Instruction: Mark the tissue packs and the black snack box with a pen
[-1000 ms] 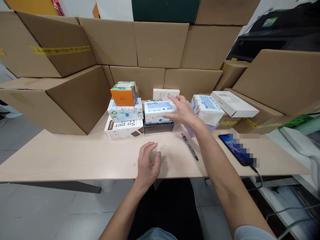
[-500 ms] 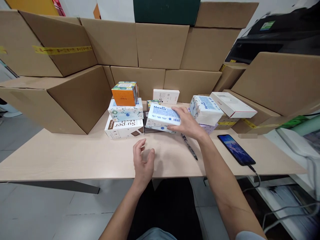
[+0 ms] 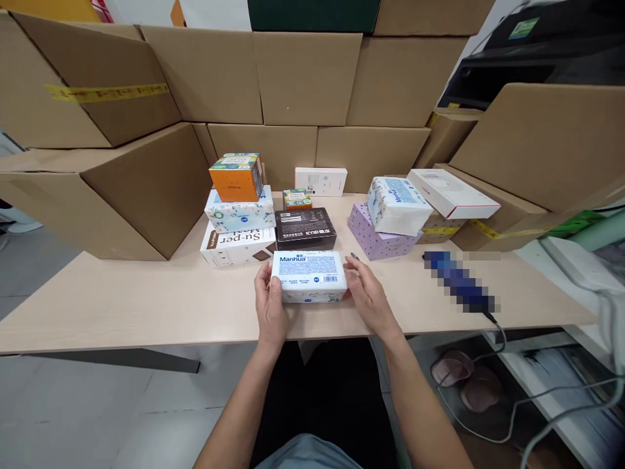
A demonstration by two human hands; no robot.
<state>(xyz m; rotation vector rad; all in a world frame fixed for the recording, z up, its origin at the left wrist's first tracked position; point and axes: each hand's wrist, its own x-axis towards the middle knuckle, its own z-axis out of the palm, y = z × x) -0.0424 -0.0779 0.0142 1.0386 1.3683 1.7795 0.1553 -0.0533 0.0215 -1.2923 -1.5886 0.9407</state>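
Note:
A white-and-blue pack of tissues point(image 3: 310, 270) marked "Manhua" lies level close to the table's front edge. My left hand point(image 3: 272, 309) is closed on its left end, with the thumb on the near corner. Round the opposite end curl the fingers of my right hand point(image 3: 368, 296), partly hidden behind the pack's side. Just beyond that hand the tip of a pen point(image 3: 355, 256) shows. Directly behind the pack sits a dark brown box point(image 3: 305, 228), with a small green-and-orange box point(image 3: 297, 198) farther back.
At left, an orange box point(image 3: 236, 184) tops another tissue pack point(image 3: 241, 212) and a white "Su-per" box point(image 3: 239, 247). A tissue pack point(image 3: 398, 208) rests on a purple dotted box point(image 3: 378, 238) at right. Cardboard boxes point(image 3: 288, 146) wall the back; a pixelated phone point(image 3: 459, 283) trails a cable.
The tissue pack has come down toward me, uncovering the dark brown box. My left hand, empty before, now grips its left end; my right hand has shifted to its right end.

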